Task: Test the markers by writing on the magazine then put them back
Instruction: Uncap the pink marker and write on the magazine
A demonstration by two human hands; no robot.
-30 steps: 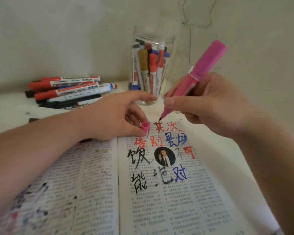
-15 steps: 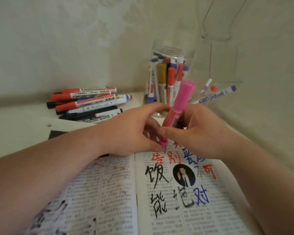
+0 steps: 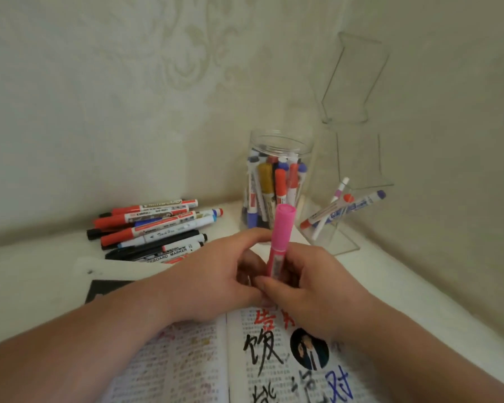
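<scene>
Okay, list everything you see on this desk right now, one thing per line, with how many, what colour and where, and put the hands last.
pink marker: one, pink, upright between both hands
magazine: one, open, red, black and blue handwriting over print, bottom centre
jar: one, clear, back centre
jar markers: many, blue, red, gold, upright inside the jar
loose markers: a pile, count unclear, red, black and blue caps, left of the jar
clear stand: one, transparent, right of the jar
stand markers: at least three, leaning in the stand
dark flat item: one, black, by the left forearm, partly hidden
table: white
left hand: fingers curled at the marker's lower end
right hand: grips the marker's barrel
</scene>
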